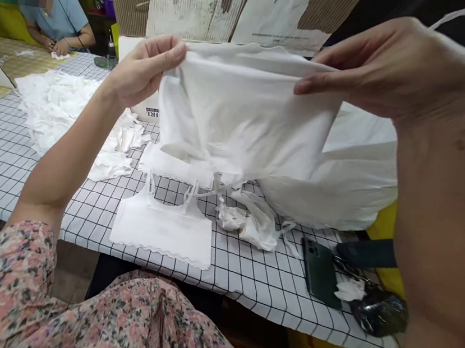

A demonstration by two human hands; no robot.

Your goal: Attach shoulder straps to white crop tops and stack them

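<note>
Both my hands hold up a white camisole (256, 120) stretched wide above the table, its thin straps seemingly hanging below. My left hand (146, 67) pinches its upper left corner between thumb and fingers. At the upper right edge, my right hand (368, 66) grips the cloth, thumb in front. On the table beneath lies a flat white camisole (164, 230) with a scalloped hem, straps pointing away from me. Just behind it is another folded white piece (174, 164). A crumpled white bundle with straps (252, 221) rests to the right.
A heap of white garments (62, 108) covers the left of the checked table (88, 207). Behind stands a cardboard box (130, 3). A large white bag (341, 187), a dark phone (322, 272) and a black plastic bundle (380, 313) are on the right. A co-worker (61, 14) sits far left.
</note>
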